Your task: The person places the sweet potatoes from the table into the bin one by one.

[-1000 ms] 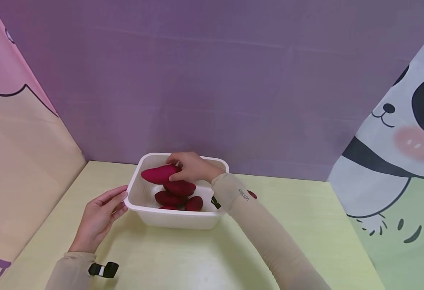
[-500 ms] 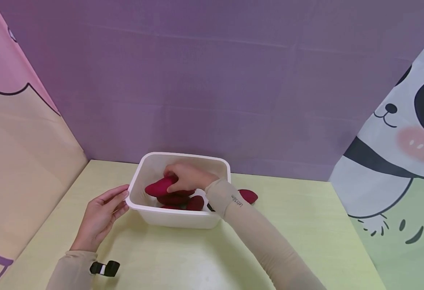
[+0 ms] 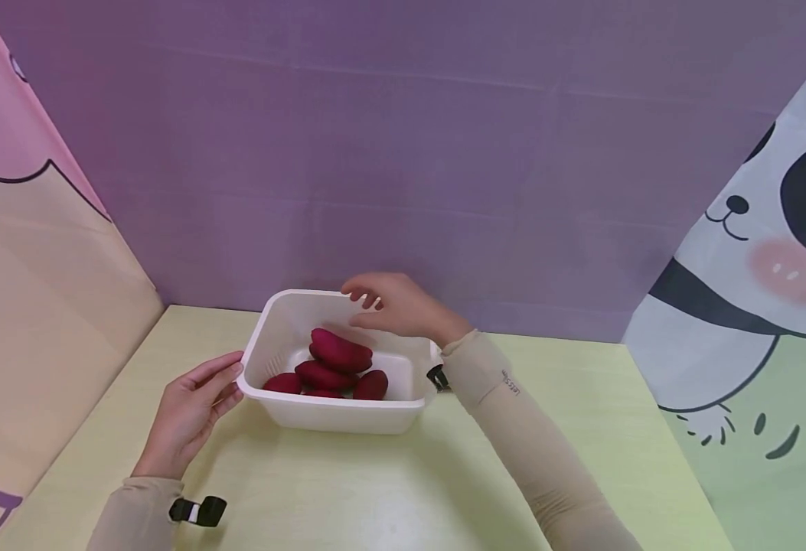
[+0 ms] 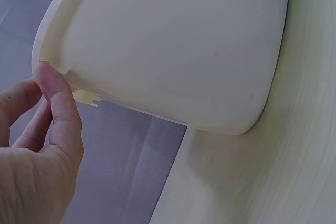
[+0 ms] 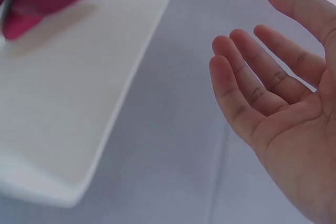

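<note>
My left hand [image 3: 185, 417] pinches the left corner of the rim of a white plastic tub [image 3: 341, 418]; in the left wrist view its fingertips [image 4: 50, 77] sit on that rim. Several dark red sweet potatoes lie inside the tub. The topmost sweet potato [image 3: 341, 352] rests across another sweet potato [image 3: 325, 376], with one more sweet potato [image 3: 371, 385] to the right and others along the front. Above the tub's back right rim, my right hand [image 3: 409, 306] hovers with nothing in it. Its loosely bent fingers and palm show in the right wrist view.
The tub stands on a pale wooden table [image 3: 568, 428], near its back edge. Behind rises a purple cloth wall [image 3: 403, 153]. Printed panels close off both sides, a panda panel [image 3: 740, 306] on the right. My right sleeve [image 3: 533, 451] crosses over the table.
My right hand lowered a sweet potato into the tub, released it and rose up to the right. The sweet potato on the table is now hidden by my right arm. My left hand stayed put.
</note>
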The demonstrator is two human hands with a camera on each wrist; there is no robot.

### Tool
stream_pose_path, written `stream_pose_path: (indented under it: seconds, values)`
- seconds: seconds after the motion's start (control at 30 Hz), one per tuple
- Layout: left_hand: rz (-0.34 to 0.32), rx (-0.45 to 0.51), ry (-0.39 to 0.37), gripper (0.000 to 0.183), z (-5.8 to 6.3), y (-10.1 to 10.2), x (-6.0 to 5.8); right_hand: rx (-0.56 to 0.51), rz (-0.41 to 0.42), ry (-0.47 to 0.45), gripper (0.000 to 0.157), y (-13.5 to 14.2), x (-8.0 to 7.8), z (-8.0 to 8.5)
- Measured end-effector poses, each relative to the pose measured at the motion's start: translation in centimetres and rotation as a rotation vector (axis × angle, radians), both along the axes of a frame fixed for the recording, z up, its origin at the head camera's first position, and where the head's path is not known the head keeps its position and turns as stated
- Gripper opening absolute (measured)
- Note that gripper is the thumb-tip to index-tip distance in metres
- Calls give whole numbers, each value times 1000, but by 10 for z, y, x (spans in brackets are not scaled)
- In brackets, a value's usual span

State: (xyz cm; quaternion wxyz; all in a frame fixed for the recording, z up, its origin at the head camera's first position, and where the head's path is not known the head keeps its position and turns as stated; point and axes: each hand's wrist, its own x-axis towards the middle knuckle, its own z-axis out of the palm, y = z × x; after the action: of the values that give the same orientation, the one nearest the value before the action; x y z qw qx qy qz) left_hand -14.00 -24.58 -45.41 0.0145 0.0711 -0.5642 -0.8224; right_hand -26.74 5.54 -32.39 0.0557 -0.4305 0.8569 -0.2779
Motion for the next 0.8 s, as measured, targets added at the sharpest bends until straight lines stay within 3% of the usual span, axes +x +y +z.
stream_pose_path:
  seconds: [0.33, 0.8]
  values:
    - [-3, 9, 7, 28, -1, -3, 2, -61, -60, 89, 40, 65, 18, -2]
    - [1, 24, 11, 26, -2, -4, 3, -147, -245, -57, 44, 141, 21, -58]
